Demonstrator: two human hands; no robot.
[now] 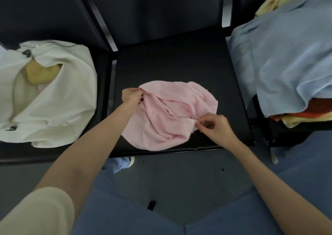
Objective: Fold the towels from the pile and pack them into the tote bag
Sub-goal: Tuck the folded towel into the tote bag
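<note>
Pink towel (172, 114) lies rumpled on the middle black seat (179, 62), several ridges across it. Judged light, limp terry, not slippery; it will sag unless taken at corners or hems. Left hand (132, 95) pinches the far left edge; right hand (213, 125) pinches the near right edge, fingers curled on cloth. Both grips sit near corners, good for pulling flat. White tote bag (53, 98) rests on the left seat, mouth partly collapsed, a yellow towel (42, 73) inside; its slack opening may hinder packing. Pile (283, 58) on the right seat, light blue towel on top, well apart.
</note>
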